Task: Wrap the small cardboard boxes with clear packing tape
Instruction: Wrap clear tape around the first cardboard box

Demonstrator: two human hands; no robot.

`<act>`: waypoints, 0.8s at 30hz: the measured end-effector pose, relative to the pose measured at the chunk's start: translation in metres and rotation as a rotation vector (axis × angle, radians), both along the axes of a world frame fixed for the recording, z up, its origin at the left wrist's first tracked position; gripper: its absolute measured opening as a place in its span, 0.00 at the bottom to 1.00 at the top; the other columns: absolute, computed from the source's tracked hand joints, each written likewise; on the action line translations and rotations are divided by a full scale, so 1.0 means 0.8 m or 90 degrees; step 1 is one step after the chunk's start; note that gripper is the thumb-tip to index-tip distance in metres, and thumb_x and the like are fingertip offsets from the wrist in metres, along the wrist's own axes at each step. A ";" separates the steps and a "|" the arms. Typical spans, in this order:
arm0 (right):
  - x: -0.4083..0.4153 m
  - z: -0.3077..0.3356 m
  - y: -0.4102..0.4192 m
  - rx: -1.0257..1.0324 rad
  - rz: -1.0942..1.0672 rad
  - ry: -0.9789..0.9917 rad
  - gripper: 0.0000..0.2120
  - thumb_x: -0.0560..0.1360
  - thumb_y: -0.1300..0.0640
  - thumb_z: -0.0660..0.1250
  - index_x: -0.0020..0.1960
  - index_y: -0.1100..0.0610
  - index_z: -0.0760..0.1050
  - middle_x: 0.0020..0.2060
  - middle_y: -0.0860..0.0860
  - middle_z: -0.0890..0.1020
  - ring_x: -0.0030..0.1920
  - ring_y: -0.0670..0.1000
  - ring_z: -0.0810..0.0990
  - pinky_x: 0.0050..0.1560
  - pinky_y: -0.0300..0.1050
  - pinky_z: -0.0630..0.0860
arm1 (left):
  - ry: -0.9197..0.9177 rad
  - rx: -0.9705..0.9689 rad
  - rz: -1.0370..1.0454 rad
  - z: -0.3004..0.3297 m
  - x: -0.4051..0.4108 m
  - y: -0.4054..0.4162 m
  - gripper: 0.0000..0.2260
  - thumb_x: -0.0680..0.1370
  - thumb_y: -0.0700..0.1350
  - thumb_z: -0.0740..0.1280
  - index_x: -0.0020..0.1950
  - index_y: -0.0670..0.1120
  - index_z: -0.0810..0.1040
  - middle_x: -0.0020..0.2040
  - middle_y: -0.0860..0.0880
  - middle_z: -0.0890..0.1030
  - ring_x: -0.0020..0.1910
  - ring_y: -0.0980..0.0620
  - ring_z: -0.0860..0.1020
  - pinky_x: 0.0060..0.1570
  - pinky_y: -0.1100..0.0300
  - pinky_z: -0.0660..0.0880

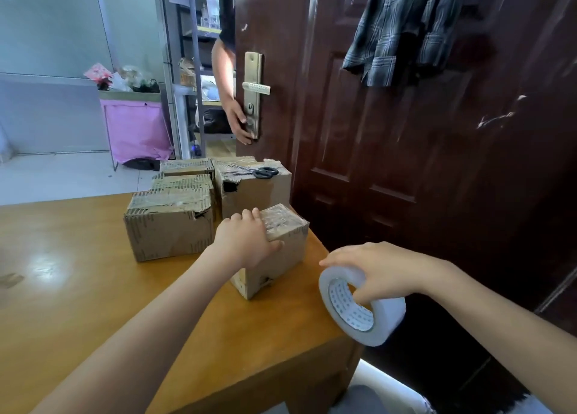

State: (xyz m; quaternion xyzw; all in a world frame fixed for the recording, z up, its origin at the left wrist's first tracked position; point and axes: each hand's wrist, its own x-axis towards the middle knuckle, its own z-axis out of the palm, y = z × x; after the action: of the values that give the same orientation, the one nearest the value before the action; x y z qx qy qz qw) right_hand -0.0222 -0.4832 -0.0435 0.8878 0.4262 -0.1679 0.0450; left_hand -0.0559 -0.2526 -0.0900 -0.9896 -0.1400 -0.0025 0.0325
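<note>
Step in hand: readying the nearest small cardboard box [274,251] for taping — no tape strand is visibly drawn out, so the wrap on this pass looks not yet started.
Box position: upright near the counter's [78,273] right edge, its top face already shiny with clear tape; the side faces look like bare cardboard.
Left hand [246,241]: laid over the box's near top edge, fingers on the top face and thumb down the near side face — a steadying grip on the box.
Right hand [384,273]: grip clamped on the clear packing tape roll [362,307], fingers over the rim and thumb through the core, held in the air just off the counter's right edge, apart from the box.
Other boxes: a cluster of taped cardboard boxes [168,223] stands just behind and to the left; black-handled scissors [265,172] lie on top of the tallest box [256,188].
Next move: judged from this, the roll's free end must be found, peeled and stuck to a bare side face while the left hand keeps the box from sliding.
Background: another person's hand [242,123] on the door's [406,163] lock plate.
</note>
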 end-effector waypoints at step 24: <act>0.039 0.036 0.079 0.016 0.018 -0.026 0.35 0.71 0.52 0.66 0.74 0.36 0.58 0.66 0.46 0.74 0.57 0.55 0.79 0.55 0.58 0.79 | -0.071 -0.492 -0.119 0.008 0.022 0.069 0.24 0.83 0.43 0.59 0.75 0.64 0.62 0.71 0.49 0.67 0.65 0.48 0.70 0.63 0.52 0.71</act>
State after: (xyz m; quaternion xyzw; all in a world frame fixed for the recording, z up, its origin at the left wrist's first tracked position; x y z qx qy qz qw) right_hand 0.0092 -0.4203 -0.0148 0.8853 0.4400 -0.1437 0.0446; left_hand -0.0385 -0.1973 -0.0834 -0.9357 -0.0414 -0.0066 -0.3503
